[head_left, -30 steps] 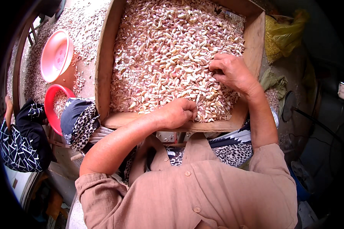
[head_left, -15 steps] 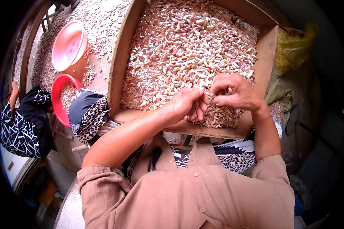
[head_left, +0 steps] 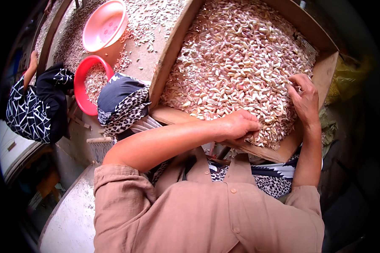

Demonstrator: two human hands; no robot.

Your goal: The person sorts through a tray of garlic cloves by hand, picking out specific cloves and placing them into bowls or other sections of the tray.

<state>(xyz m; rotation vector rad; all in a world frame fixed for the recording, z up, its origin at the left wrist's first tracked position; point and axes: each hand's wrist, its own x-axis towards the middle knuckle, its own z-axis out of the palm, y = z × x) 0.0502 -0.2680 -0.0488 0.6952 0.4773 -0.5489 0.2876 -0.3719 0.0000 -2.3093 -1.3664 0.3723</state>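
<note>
Garlic cloves (head_left: 245,55), white with pinkish-purple skins, fill a shallow wooden tray (head_left: 164,63) in front of me. My left hand (head_left: 239,125) is over the tray's near edge, its fingers curled and pressed together. Whatever it may hold is hidden beneath the fingers. My right hand (head_left: 305,96) reaches over the cloves at the tray's right side. Its fingers are bent, with a small gap between thumb and forefinger, and no clove can be made out there.
Left of the tray stand a pink basin (head_left: 107,25) and a red basin (head_left: 81,90) with cloves inside. A person (head_left: 31,107) in patterned clothes is at far left. Dark blue and leopard-print fabric (head_left: 122,99) lies by the tray's left corner. A yellow bag (head_left: 348,80) is at right.
My hands were together over the near cloves and have separated. The right one has moved up and right, the left one down toward the near edge. The whole view has shifted and tilted.
</note>
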